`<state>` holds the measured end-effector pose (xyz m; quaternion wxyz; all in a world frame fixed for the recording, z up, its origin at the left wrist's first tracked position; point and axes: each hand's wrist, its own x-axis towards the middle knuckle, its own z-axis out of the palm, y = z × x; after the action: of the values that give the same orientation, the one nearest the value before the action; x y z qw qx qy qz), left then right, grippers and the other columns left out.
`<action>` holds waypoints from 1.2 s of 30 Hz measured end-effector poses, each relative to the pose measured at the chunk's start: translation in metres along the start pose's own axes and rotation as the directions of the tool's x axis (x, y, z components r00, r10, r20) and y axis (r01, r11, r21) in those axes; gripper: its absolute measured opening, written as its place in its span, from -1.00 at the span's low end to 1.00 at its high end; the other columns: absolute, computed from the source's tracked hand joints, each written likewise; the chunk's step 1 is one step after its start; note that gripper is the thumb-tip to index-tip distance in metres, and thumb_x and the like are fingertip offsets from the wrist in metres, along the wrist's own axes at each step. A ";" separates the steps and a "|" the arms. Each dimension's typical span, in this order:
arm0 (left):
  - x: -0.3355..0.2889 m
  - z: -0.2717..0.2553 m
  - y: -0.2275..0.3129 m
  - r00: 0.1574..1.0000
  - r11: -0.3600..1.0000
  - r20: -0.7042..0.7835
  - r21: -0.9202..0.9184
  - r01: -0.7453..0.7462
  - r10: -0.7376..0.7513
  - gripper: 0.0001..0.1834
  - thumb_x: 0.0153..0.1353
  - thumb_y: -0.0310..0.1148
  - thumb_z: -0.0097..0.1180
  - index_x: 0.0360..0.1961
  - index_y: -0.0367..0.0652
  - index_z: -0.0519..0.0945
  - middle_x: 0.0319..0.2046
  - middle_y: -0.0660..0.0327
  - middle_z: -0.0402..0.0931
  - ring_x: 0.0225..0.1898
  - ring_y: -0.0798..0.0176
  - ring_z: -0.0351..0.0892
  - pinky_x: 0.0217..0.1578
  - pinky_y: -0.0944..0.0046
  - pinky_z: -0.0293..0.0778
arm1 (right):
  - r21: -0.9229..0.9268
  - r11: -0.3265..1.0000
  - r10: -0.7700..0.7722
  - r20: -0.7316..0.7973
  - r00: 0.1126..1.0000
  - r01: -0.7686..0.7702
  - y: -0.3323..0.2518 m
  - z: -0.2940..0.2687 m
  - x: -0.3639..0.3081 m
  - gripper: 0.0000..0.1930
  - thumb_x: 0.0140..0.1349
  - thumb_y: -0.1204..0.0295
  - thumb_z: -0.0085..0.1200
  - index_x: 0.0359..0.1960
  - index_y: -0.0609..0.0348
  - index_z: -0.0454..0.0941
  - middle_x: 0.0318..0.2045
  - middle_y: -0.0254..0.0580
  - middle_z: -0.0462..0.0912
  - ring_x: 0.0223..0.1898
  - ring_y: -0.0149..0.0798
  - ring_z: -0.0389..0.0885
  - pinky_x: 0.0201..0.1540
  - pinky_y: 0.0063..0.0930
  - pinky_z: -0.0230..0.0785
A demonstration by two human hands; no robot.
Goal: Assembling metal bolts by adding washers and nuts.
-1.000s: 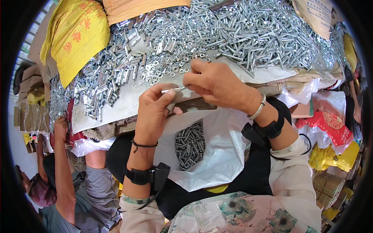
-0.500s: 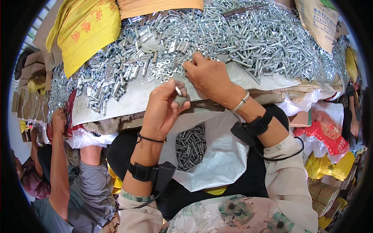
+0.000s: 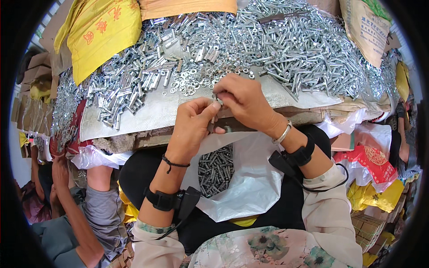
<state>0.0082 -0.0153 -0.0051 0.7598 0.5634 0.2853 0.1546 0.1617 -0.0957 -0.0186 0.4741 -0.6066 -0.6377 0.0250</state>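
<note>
My left hand (image 3: 190, 123) is closed around a small metal bolt (image 3: 214, 119), held upright between thumb and fingers above the table's front edge. My right hand (image 3: 243, 100) meets it there, its fingertips pinched at the bolt's upper end. A small ring-like piece seems to sit at that end, mostly hidden by fingers. Just beyond both hands lies a heap of loose washers and nuts (image 3: 187, 82). Below, on my lap, an open white plastic bag (image 3: 257, 187) holds many dark grey metal bolt pieces (image 3: 216, 172).
Long thin bolts (image 3: 313, 62) are piled at the back right, short metal sleeves (image 3: 125, 96) at the left, on a pale sheet (image 3: 147, 118). Yellow cloth (image 3: 107, 40) hangs over the back left. Another person's arm (image 3: 73, 201) reaches in at left; red and yellow bags (image 3: 368, 165) lie at right.
My right hand has come back from the washer heap and down to my left hand, and the fingertips of both now meet at the bolt. The other person's hand at left has lowered.
</note>
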 end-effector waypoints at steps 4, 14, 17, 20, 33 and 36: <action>-0.001 0.000 -0.002 1.000 1.000 -0.017 -0.009 0.003 -0.003 -0.82 0.32 -0.37 0.08 -0.35 -0.28 0.53 -0.57 0.35 0.39 -0.64 0.56 0.34 -0.50 0.44 0.60 | -0.238 0.954 -0.169 0.077 0.983 0.183 -0.007 -0.003 -0.006 -0.90 0.04 0.47 0.10 -0.40 0.12 0.44 -0.43 -0.15 0.46 -0.45 -0.05 0.55 -0.40 -0.25 0.42; 0.001 -0.008 -0.003 0.981 0.997 -0.177 -0.002 -0.077 0.076 -0.87 0.28 -0.42 0.10 -0.36 -0.27 0.50 -0.50 0.27 0.51 -0.62 0.54 0.41 -0.53 0.48 0.56 | -0.613 0.764 -0.139 0.149 0.979 0.201 0.016 0.022 0.016 -0.89 -0.09 0.46 0.13 -0.49 0.11 0.48 -0.42 -0.15 0.48 -0.44 -0.13 0.60 -0.39 -0.30 0.45; 0.000 -0.008 -0.002 0.980 0.998 -0.188 0.024 -0.055 0.059 -0.88 0.28 -0.42 0.10 -0.35 -0.26 0.51 -0.51 0.29 0.50 -0.62 0.54 0.41 -0.54 0.49 0.54 | -0.591 0.791 -0.125 0.096 0.987 0.158 0.014 0.025 0.015 -0.89 -0.02 0.47 0.11 -0.44 0.13 0.47 -0.41 -0.11 0.49 -0.43 -0.05 0.60 -0.39 -0.23 0.44; -0.004 -0.004 0.002 0.984 0.999 -0.176 0.036 -0.030 0.036 -0.88 0.28 -0.42 0.10 -0.33 -0.26 0.52 -0.50 0.30 0.50 -0.60 0.55 0.42 -0.52 0.48 0.55 | -0.259 0.966 -0.002 -0.007 1.000 0.000 0.004 0.024 0.009 -0.89 0.07 0.46 0.07 -0.36 0.17 0.46 -0.38 -0.06 0.49 -0.41 0.04 0.58 -0.38 -0.15 0.42; 0.002 0.004 -0.002 0.994 0.998 -0.092 0.014 -0.059 0.060 -0.89 0.28 -0.41 0.12 -0.33 -0.24 0.53 -0.49 0.30 0.53 -0.61 0.53 0.45 -0.50 0.50 0.57 | -0.702 0.705 0.093 -0.048 0.994 -0.100 0.023 -0.037 -0.004 -0.86 -0.03 0.53 0.09 -0.38 0.15 0.45 -0.41 -0.11 0.52 -0.45 -0.06 0.61 -0.40 -0.21 0.44; 0.007 0.007 -0.004 0.995 0.999 -0.083 0.027 -0.044 0.047 -0.89 0.27 -0.41 0.13 -0.33 -0.23 0.54 -0.51 0.30 0.52 -0.65 0.54 0.42 -0.54 0.52 0.54 | -0.713 0.688 0.186 -0.011 0.982 -0.139 0.031 -0.035 -0.001 -0.86 -0.01 0.53 0.10 -0.37 0.19 0.46 -0.40 -0.05 0.57 -0.43 0.02 0.65 -0.41 -0.14 0.46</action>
<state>0.0176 -0.0175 -0.0092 0.7362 0.5723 0.3060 0.1918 0.2075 -0.1070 -0.0188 0.1798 -0.7952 -0.5561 -0.1618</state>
